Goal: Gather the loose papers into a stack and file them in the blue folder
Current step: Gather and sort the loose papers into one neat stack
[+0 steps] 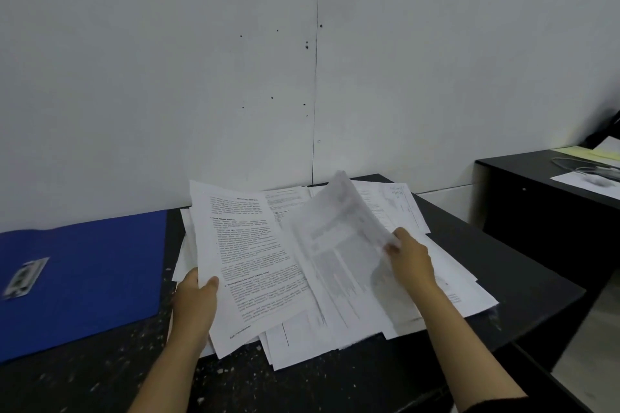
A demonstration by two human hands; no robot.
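A messy pile of white printed papers (446, 282) covers the middle of a dark table (302, 386). My left hand (196, 300) grips the left edge of a text-covered sheet (248, 255) lying on top of the pile. My right hand (411, 258) pinches another sheet (342, 228), which curls up off the pile and looks blurred. The blue folder (87, 275) lies open and flat at the table's left, with its metal clip (25, 277) near the left edge. No paper lies in the folder.
A pale wall (235, 77) stands right behind the table. To the right is a second dark desk (523, 184) holding a yellow sheet, white papers and a cable. A gap of floor separates the two desks.
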